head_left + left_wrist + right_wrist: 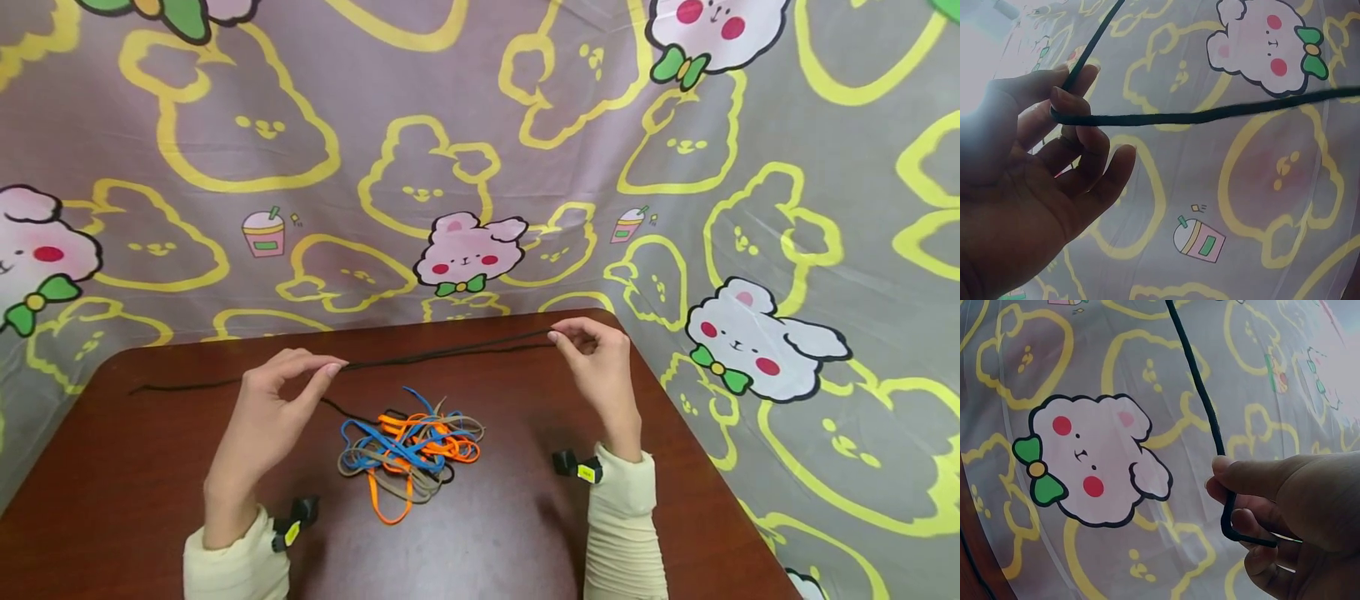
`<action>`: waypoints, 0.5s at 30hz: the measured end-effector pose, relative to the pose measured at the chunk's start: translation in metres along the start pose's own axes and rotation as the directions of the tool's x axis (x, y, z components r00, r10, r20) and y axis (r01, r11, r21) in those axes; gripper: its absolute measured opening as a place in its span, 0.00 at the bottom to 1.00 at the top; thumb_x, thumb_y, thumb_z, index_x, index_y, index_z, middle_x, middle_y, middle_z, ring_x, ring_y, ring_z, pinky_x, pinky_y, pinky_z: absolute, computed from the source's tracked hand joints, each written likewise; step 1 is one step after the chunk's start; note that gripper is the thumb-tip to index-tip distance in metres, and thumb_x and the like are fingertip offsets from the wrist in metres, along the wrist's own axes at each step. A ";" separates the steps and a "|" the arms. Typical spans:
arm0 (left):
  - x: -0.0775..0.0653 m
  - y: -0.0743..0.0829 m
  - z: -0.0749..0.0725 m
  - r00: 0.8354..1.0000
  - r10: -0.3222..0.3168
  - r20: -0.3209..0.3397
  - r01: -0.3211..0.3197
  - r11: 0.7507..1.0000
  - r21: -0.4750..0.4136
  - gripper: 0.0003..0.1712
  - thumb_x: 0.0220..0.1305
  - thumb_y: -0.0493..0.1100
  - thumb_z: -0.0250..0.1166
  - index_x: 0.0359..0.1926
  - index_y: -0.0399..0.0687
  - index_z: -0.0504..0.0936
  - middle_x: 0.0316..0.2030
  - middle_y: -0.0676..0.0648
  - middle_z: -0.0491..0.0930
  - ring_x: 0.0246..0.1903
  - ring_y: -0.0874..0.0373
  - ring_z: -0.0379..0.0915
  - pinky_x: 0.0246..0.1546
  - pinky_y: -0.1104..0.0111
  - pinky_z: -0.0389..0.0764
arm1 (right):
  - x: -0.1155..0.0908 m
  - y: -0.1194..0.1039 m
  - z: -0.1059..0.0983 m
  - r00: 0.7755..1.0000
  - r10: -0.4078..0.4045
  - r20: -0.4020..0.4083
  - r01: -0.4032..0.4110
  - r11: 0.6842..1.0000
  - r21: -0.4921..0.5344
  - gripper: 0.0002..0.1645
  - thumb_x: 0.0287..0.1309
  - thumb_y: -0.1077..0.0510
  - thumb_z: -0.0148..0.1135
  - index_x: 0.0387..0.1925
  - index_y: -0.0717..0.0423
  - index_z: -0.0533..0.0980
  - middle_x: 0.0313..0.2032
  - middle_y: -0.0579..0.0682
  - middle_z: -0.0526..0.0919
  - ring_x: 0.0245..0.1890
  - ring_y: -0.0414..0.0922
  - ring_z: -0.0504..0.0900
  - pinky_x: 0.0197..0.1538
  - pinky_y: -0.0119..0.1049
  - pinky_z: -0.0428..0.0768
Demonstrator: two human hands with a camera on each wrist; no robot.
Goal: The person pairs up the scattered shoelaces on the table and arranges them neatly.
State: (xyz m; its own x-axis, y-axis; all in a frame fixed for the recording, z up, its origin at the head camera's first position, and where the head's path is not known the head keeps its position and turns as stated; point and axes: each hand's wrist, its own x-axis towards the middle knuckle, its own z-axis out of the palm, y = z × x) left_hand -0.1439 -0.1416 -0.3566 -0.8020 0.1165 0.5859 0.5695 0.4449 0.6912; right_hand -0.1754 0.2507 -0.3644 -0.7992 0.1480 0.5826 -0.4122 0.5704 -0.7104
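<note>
A thin black shoelace [420, 359] runs in two strands above the table between my hands. My left hand [273, 408] pinches it between thumb and fingertips; in the left wrist view the lace [1191, 117] bends sharply at those fingertips. My right hand [603, 375] pinches the other side. Seen from the right wrist, the lace [1200, 390] passes between thumb and forefinger, and a short end bends over the lower fingers. One length trails left past my left hand, while another slopes down to a tangled pile of orange, blue and tan laces [401, 454].
The dark brown wooden table [495, 533] has the lace pile near its middle. A grey curtain with cartoon rabbits [468, 254] hangs behind the table and along its right side. Small black devices with yellow labels [588, 473] are strapped at both wrists.
</note>
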 end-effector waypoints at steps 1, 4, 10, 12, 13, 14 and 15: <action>0.000 0.000 -0.001 1.000 -0.006 0.001 0.006 1.000 0.005 0.06 0.66 0.32 0.68 0.42 0.40 0.89 0.34 0.46 0.86 0.39 0.71 0.75 0.43 0.81 0.70 | 0.000 -0.004 -0.001 1.000 0.010 -0.003 -0.010 1.000 -0.003 0.04 0.56 0.64 0.75 0.34 0.60 0.87 0.27 0.54 0.88 0.25 0.42 0.78 0.29 0.22 0.73; -0.001 0.000 -0.005 1.000 -0.018 -0.002 0.018 1.000 0.014 0.06 0.67 0.33 0.68 0.42 0.40 0.89 0.34 0.46 0.85 0.38 0.71 0.75 0.43 0.81 0.70 | 0.000 -0.003 -0.003 1.000 0.017 -0.012 -0.017 1.000 -0.008 0.04 0.57 0.65 0.74 0.34 0.60 0.87 0.27 0.54 0.87 0.25 0.40 0.78 0.29 0.22 0.72; -0.004 0.001 -0.010 0.999 -0.020 -0.026 0.020 0.999 0.027 0.06 0.65 0.33 0.69 0.41 0.42 0.90 0.30 0.52 0.82 0.34 0.70 0.72 0.37 0.78 0.67 | 0.001 0.007 -0.007 0.999 0.011 -0.033 -0.011 1.000 -0.014 0.04 0.57 0.63 0.74 0.35 0.58 0.87 0.26 0.51 0.87 0.25 0.37 0.77 0.28 0.25 0.72; -0.005 0.000 -0.012 0.999 -0.013 -0.037 0.014 1.000 0.027 0.06 0.64 0.31 0.69 0.40 0.42 0.90 0.28 0.54 0.79 0.32 0.68 0.68 0.35 0.77 0.65 | 0.001 0.008 -0.009 0.999 0.007 -0.043 -0.008 1.000 -0.013 0.04 0.58 0.62 0.75 0.35 0.58 0.87 0.26 0.52 0.86 0.25 0.37 0.77 0.28 0.25 0.72; -0.005 0.000 -0.012 0.999 -0.011 -0.042 0.012 1.000 0.026 0.06 0.64 0.31 0.69 0.40 0.42 0.90 0.27 0.54 0.77 0.32 0.68 0.67 0.34 0.76 0.64 | 0.002 0.009 -0.010 0.999 0.004 -0.048 -0.005 1.000 -0.013 0.04 0.58 0.62 0.75 0.35 0.58 0.87 0.26 0.52 0.86 0.25 0.38 0.77 0.28 0.25 0.72; -0.005 0.000 -0.013 0.999 -0.009 -0.045 0.010 1.000 0.026 0.06 0.64 0.30 0.69 0.39 0.42 0.90 0.26 0.54 0.75 0.32 0.67 0.66 0.33 0.75 0.63 | 0.002 0.009 -0.010 0.999 0.002 -0.052 -0.003 1.000 -0.014 0.04 0.58 0.62 0.75 0.35 0.58 0.87 0.26 0.52 0.86 0.25 0.38 0.77 0.29 0.25 0.72; -0.006 0.000 -0.014 0.999 -0.010 -0.047 0.011 1.000 0.024 0.06 0.63 0.30 0.70 0.39 0.42 0.90 0.26 0.54 0.74 0.32 0.67 0.65 0.33 0.75 0.62 | 0.002 0.010 -0.011 0.998 0.002 -0.057 -0.002 1.000 -0.012 0.04 0.58 0.62 0.74 0.35 0.58 0.87 0.26 0.53 0.86 0.25 0.38 0.77 0.29 0.25 0.73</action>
State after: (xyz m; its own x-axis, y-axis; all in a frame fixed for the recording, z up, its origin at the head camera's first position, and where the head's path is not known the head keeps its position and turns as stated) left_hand -0.1367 -0.1542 -0.3539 -0.7984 0.0700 0.5981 0.5559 0.4676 0.6873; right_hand -0.1759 0.2653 -0.3662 -0.7738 0.1943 0.6029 -0.4052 0.5797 -0.7069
